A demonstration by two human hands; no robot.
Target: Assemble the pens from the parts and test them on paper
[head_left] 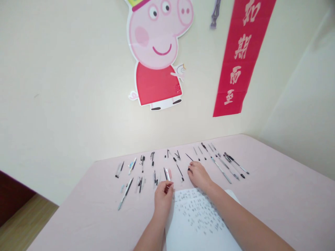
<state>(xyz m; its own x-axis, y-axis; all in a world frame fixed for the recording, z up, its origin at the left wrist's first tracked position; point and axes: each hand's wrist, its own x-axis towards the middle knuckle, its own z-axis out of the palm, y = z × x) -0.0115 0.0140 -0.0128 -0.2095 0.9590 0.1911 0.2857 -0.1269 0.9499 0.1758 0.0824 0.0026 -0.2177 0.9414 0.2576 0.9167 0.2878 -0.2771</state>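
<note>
My left hand (162,198) rests on the pink table (274,195) at the top left corner of a white sheet of paper (199,223) covered in small handwriting. Its fingers are curled over the near end of a pen (168,175) with a white barrel. My right hand (198,174) lies just beyond the paper's top edge, fingers bent down onto a small dark pen part (188,169). Many pens and loose pen parts lie in rows ahead of both hands, among them a black refill (180,172).
Assembled pens (222,167) lie in a row at the right of the hands. More pens and caps (125,191) are spread at the left. A cartoon pig cutout (157,55) and a red banner (240,59) hang on the cream wall behind. The table's left edge drops to a wooden floor (23,226).
</note>
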